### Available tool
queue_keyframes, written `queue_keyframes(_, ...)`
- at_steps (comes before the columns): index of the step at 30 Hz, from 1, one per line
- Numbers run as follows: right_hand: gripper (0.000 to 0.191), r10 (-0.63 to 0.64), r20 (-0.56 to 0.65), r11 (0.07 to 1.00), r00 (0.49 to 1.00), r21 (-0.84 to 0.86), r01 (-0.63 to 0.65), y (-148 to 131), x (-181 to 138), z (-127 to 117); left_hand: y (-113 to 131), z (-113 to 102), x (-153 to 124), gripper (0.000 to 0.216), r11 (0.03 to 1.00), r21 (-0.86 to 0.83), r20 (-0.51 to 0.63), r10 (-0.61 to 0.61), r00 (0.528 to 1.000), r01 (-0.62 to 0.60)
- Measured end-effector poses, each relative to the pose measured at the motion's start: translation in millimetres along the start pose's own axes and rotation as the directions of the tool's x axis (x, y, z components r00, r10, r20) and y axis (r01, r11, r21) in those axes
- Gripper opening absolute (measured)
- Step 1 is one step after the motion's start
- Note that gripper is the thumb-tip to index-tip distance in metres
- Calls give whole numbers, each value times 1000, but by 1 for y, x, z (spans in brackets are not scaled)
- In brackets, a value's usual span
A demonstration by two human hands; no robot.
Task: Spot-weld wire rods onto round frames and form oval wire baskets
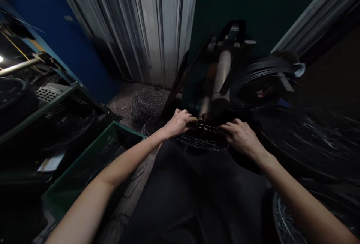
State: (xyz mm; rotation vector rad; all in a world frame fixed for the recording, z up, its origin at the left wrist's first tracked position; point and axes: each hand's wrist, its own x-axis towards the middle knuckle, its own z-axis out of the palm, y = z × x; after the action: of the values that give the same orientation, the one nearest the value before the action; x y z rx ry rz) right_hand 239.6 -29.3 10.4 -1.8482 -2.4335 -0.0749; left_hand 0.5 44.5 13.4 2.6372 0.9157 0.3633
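A round wire guard (203, 141) of thin concentric rings lies flat in front of me, at the base of a green machine (225, 75). My left hand (180, 122) is closed on its left rim. On the right rim rests my right hand (242, 136), its fingers curled over the wire. Just beyond the guard, a brown cylinder of the machine (222, 75) slopes down to a dark head. My dark trousers fill the lower middle of the view.
A green plastic crate (92, 161) stands at the left, beside a dark shelf frame (42, 112). Tangled wire (147, 103) lies on the floor by a corrugated metal wall (140, 22). Stacks of dark wire guards (309, 139) fill the right side.
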Motion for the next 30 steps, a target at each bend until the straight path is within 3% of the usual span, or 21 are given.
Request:
queue_keyframes(6,28,17,14,1000,1000,-21,-17,7,14,-4,-8,-5,15,19,999,40,2,-2,1000,2)
queue_keyframes(14,25,22,2,1000,1000,-12,-22,26,24,5,-17,3,31,24,1000,27,-15,9,1000,-8)
queue_keyframes(22,29,-15,3,1000,1000,25,15,32,25,10,-8,-6,30,18,1000,31,33,-8,999,7)
queue_keyframes(26,28,2,23,997,1000,71,-4,36,27,12,-9,-15,33,21,995,-100,53,-6,999,11)
queue_keyframes(30,29,-10,39,999,999,39,9,39,28,16,-16,-21,36,26,982,-158,47,-98,994,104)
